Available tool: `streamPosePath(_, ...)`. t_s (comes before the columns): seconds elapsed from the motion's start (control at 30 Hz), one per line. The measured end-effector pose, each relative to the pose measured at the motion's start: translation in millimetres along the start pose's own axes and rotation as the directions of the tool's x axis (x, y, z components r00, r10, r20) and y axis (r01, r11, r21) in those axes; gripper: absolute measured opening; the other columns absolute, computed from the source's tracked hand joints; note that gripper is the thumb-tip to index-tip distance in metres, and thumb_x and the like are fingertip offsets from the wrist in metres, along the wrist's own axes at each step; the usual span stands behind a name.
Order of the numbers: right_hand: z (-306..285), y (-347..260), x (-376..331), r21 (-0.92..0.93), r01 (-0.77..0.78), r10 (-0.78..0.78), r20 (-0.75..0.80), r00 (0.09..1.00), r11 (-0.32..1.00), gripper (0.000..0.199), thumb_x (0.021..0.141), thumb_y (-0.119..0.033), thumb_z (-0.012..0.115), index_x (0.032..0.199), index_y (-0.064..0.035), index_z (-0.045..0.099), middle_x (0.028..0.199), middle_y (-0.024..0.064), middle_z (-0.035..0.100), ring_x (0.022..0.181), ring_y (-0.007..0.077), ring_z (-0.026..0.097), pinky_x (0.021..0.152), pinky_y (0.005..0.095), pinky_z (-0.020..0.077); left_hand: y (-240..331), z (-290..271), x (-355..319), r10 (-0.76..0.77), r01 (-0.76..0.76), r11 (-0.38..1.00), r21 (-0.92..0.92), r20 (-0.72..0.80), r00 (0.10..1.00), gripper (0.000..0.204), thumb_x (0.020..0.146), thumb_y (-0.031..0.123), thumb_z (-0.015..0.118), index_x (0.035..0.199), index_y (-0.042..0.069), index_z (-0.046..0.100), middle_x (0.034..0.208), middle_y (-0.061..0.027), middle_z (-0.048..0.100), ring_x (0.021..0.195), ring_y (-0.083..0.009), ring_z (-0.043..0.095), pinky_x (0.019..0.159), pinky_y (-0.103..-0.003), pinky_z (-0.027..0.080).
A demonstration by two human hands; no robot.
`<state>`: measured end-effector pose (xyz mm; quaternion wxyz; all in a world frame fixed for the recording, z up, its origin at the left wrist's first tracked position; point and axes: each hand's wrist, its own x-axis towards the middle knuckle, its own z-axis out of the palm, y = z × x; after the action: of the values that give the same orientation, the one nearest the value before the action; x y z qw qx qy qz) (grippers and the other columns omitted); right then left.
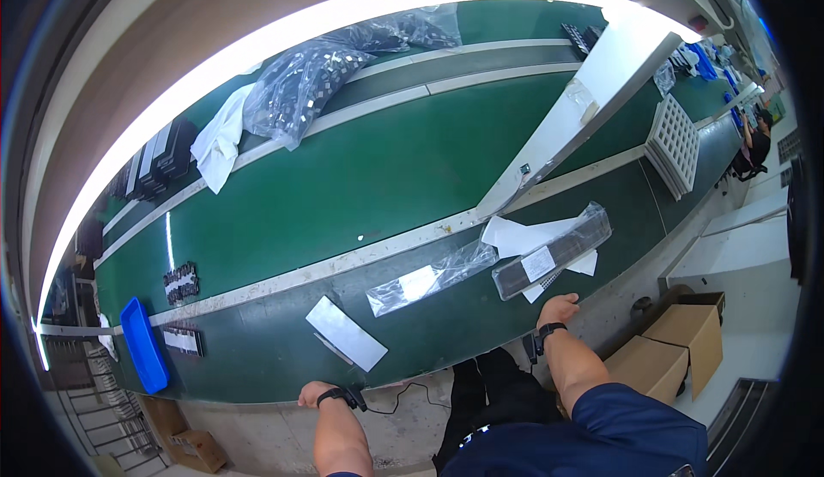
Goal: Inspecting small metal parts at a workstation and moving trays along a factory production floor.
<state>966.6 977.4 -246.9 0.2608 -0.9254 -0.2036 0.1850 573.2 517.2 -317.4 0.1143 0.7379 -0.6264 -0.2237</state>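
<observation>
My left hand (pixel 314 393) is at the front edge of the green workbench (pixel 257 331), its fingers curled in and nothing seen in them. Nearest to it lies a white rectangular sheet (pixel 347 333) with a thin strip (pixel 333 349) along its lower side. Farther right, my right hand (pixel 558 309) is loosely open at the bench edge, holding nothing. Just beyond it, a clear plastic-wrapped dark long pack (pixel 566 252) with a white label rests on white papers (pixel 524 235). Between the hands and farther back lies a flatter clear plastic bag (pixel 455 274) with a white label.
A blue tray (pixel 143 346) stands at the left end. Small dark parts (pixel 180 283) lie near it. Bags of dark pieces (pixel 300 82) lie at the back. A white post (pixel 584 91) rises at right, near stacked white grid trays (pixel 674 147). Cardboard boxes (pixel 648 365) sit below right.
</observation>
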Motion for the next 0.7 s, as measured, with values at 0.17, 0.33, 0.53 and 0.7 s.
streamPosePath(0.17,-2,-3,-3,0.034,-0.007,0.007,0.006,1.000,0.999,0.063,0.105,-0.048,0.025,0.121,0.0101,0.044,0.116,0.0397,0.059,0.107,0.0536,0.060,0.094,0.0575,0.0485,-3,-1,1,-0.006,0.006,1.000,0.000,-0.012,1.000,0.081,0.102,0.050,0.017,0.102,-0.012,0.069,0.100,-0.0241,0.072,0.106,-0.0383,0.068,0.104,-0.043,0.049)
streamPosePath(0.33,-2,0,-3,-0.007,0.028,-0.028,-0.003,1.000,1.000,0.063,0.105,-0.048,0.025,0.121,0.0102,0.044,0.116,0.0393,0.059,0.107,0.0533,0.060,0.095,0.0572,0.0485,-4,2,1,0.005,-0.005,1.000,-0.004,-0.023,1.000,0.081,0.102,0.051,0.018,0.097,-0.012,0.069,0.096,-0.0244,0.072,0.102,-0.0389,0.069,0.101,-0.043,0.051)
streamPosePath(0.53,0,0,-1,-0.016,0.007,-0.007,-0.013,1.000,1.000,0.064,0.105,-0.048,0.025,0.122,0.0106,0.045,0.117,0.0387,0.059,0.107,0.0527,0.061,0.095,0.0568,0.0489,-3,0,-4,0.020,-0.020,1.000,-0.009,-0.045,0.999,0.081,0.101,0.051,0.019,0.091,-0.012,0.070,0.091,-0.0248,0.072,0.097,-0.0395,0.070,0.097,-0.044,0.053)
streamPosePath(0.7,-2,-4,-5,0.005,-0.009,0.010,-0.012,1.000,1.000,0.064,0.105,-0.048,0.025,0.122,0.0108,0.045,0.116,0.0381,0.060,0.106,0.0518,0.061,0.095,0.0564,0.0496,-5,10,1,0.056,-0.058,0.998,-0.019,-0.101,0.993,0.081,0.101,0.051,0.021,0.087,-0.012,0.070,0.087,-0.0251,0.072,0.092,-0.0401,0.071,0.094,-0.045,0.055)
